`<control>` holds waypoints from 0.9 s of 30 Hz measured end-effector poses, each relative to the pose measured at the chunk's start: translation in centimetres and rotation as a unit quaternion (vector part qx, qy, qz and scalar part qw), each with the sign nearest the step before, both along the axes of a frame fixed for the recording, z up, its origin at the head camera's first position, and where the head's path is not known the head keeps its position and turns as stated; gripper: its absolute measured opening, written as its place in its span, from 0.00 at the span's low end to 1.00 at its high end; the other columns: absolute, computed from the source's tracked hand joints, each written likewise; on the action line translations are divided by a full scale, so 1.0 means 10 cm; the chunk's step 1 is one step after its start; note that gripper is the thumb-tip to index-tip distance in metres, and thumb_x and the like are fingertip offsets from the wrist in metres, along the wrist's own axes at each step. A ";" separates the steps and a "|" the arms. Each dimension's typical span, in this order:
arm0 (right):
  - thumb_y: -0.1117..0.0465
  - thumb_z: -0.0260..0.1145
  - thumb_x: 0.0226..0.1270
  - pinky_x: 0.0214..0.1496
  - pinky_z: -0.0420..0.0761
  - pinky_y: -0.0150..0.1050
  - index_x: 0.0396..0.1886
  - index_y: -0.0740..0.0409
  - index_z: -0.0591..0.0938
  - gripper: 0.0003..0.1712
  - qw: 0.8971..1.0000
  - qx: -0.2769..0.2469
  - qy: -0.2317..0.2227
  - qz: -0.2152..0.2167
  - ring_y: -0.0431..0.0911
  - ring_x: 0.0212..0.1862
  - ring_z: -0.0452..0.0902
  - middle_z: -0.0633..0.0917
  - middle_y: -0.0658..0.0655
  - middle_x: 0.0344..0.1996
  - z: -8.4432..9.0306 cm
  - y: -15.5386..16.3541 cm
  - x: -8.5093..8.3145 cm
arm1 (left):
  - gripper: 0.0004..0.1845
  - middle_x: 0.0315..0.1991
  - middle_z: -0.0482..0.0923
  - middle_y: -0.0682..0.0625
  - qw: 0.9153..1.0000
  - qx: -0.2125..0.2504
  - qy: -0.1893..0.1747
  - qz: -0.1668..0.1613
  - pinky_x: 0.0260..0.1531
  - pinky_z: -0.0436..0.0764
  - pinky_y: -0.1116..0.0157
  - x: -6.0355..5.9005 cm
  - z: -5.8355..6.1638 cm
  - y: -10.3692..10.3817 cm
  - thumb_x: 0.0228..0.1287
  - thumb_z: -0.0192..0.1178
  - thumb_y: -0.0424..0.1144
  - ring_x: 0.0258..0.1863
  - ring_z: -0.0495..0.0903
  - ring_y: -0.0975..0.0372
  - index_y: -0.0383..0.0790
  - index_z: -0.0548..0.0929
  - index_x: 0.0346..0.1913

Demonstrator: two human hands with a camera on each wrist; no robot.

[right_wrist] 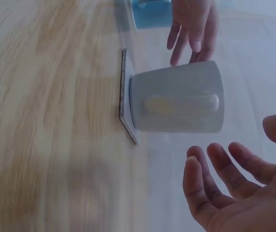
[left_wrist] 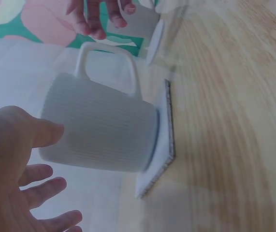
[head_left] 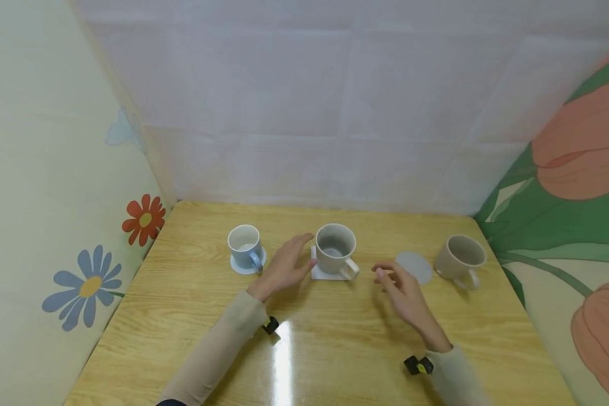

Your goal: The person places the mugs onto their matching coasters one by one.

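between the two hands, the grey mug (head_left: 335,246) stands upright on a white square coaster (head_left: 326,273), handle toward the right hand (head_left: 403,288). left hand (head_left: 284,265) is nearer, fingers relaxed just beside the mug wall, holding nothing; right hand likewise released, apart. surface: glossy wooden table (head_left: 335,349), papered walls close round.

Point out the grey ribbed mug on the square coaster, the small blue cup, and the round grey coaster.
grey ribbed mug (head_left: 335,254), head view, outer wall.
small blue cup (head_left: 245,252), head view, side.
round grey coaster (head_left: 415,265), head view, top face.
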State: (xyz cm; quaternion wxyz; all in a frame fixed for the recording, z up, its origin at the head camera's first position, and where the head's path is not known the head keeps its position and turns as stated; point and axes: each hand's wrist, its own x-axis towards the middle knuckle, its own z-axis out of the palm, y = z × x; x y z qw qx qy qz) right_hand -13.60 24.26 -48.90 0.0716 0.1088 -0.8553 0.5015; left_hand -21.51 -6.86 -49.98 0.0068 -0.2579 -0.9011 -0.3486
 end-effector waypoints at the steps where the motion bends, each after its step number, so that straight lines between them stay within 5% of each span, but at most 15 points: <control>1: 0.62 0.57 0.86 0.42 0.90 0.40 0.60 0.66 0.83 0.15 1.000 0.001 0.008 -0.002 0.45 0.46 0.88 0.88 0.67 0.54 0.01 0.03 0.01 | 0.36 0.81 0.66 0.42 1.000 0.005 0.006 -0.001 0.80 0.64 0.44 0.01 0.03 0.01 0.79 0.62 0.47 0.80 0.66 0.46 0.38 0.64 0.82; 6: 0.64 0.58 0.85 0.41 0.88 0.35 0.60 0.66 0.83 0.14 0.999 0.013 0.031 -0.010 0.35 0.44 0.85 0.88 0.68 0.53 0.06 0.17 0.05 | 0.36 0.80 0.68 0.40 0.999 0.027 0.040 -0.016 0.79 0.66 0.43 0.05 0.17 0.08 0.79 0.63 0.46 0.78 0.68 0.45 0.35 0.66 0.81; 14: 0.63 0.58 0.85 0.42 0.85 0.28 0.60 0.64 0.82 0.14 0.998 0.028 0.037 -0.033 0.33 0.45 0.85 0.86 0.68 0.53 0.15 0.35 0.09 | 0.35 0.76 0.73 0.40 0.993 0.037 0.113 -0.016 0.76 0.69 0.42 0.07 0.30 0.23 0.75 0.67 0.44 0.76 0.71 0.45 0.33 0.70 0.77; 20: 0.63 0.58 0.85 0.42 0.86 0.29 0.59 0.66 0.83 0.14 0.997 0.038 0.046 -0.058 0.34 0.44 0.85 0.88 0.57 0.50 0.19 0.47 0.12 | 0.34 0.77 0.71 0.39 0.992 0.031 0.116 -0.029 0.76 0.69 0.41 0.12 0.41 0.34 0.77 0.64 0.46 0.76 0.71 0.45 0.33 0.69 0.78; 27: 0.65 0.59 0.84 0.41 0.85 0.26 0.59 0.68 0.83 0.14 0.995 0.032 0.059 -0.072 0.28 0.43 0.84 0.88 0.56 0.51 0.25 0.57 0.16 | 0.34 0.76 0.72 0.41 0.990 0.020 0.131 -0.047 0.75 0.71 0.44 0.13 0.47 0.47 0.77 0.66 0.44 0.75 0.73 0.47 0.34 0.70 0.78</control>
